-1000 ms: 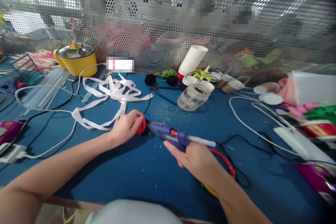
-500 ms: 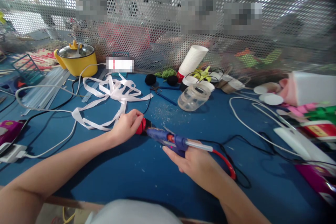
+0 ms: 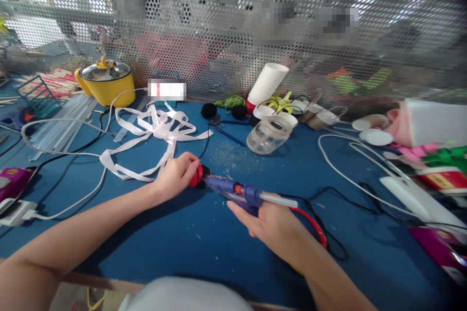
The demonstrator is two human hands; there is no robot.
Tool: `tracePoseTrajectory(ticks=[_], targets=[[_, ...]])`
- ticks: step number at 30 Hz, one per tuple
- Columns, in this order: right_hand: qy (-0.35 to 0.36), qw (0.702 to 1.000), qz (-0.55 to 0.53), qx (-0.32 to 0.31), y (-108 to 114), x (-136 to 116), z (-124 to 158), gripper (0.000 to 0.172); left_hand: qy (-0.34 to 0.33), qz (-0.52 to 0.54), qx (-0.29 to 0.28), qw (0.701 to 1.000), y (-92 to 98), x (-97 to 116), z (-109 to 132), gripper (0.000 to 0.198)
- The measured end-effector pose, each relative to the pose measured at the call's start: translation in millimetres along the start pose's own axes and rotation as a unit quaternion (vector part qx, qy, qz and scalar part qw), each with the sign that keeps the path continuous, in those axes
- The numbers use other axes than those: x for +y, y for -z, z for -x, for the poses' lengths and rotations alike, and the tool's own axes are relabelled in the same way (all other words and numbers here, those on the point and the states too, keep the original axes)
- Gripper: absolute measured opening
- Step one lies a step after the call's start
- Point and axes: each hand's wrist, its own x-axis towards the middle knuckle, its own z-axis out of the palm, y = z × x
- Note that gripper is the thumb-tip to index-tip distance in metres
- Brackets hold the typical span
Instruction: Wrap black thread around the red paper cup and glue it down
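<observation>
My right hand [image 3: 272,223] is wrapped round the handle of a blue hot glue gun [image 3: 224,185], with a pale glue stick [image 3: 280,199] jutting from its rear. The gun's nozzle points left and meets a small red and black piece [image 3: 197,175]; whether they touch I cannot tell. My left hand [image 3: 178,175] has its fingers closed on that piece, whose kind does not show. A loose tangle of white ribbon [image 3: 160,129] lies just beyond my left hand.
Behind the hands stand a clear plastic jar [image 3: 268,137], blue-handled pliers [image 3: 229,135] and a stack of white paper cups [image 3: 268,82]. A yellow pot [image 3: 111,87] and clear glue sticks [image 3: 67,124] are at the left. Cables and a white power strip [image 3: 408,197] lie right.
The glue gun and my right hand have shifted very slightly to the right. My left hand and the red and black piece look the same.
</observation>
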Motion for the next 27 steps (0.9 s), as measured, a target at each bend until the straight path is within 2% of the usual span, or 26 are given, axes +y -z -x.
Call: tracePoseTrajectory(ticks=[6, 11, 17, 23, 27], targets=[[-0.097, 0.994, -0.029, -0.038, -4.5, 4.6, -2.8, 0.041, -0.036, -0.005, -0.004, 0.999, -1.1, -2.8, 2.5, 0.026], [-0.145, 0.984, -0.093, -0.05, -3.4, 0.3, -10.0, 0.04, -0.054, -0.017, -0.011, 0.998, -1.7, -1.5, 5.4, 0.026], [-0.149, 0.982, -0.101, -0.053, -4.6, -0.2, -15.4, 0.041, -0.069, -0.029, -0.009, 0.997, -1.7, -0.3, 7.5, 0.024], [-0.159, 0.978, -0.125, -0.057, -2.9, -0.2, -11.5, 0.027, -0.069, -0.025, -0.01, 0.997, -2.0, -3.2, 7.6, 0.026], [-0.15, 0.979, -0.128, -0.055, -2.1, -0.3, -10.5, 0.028, -0.062, -0.023, -0.012, 0.998, -1.7, -3.4, 7.7, 0.026]])
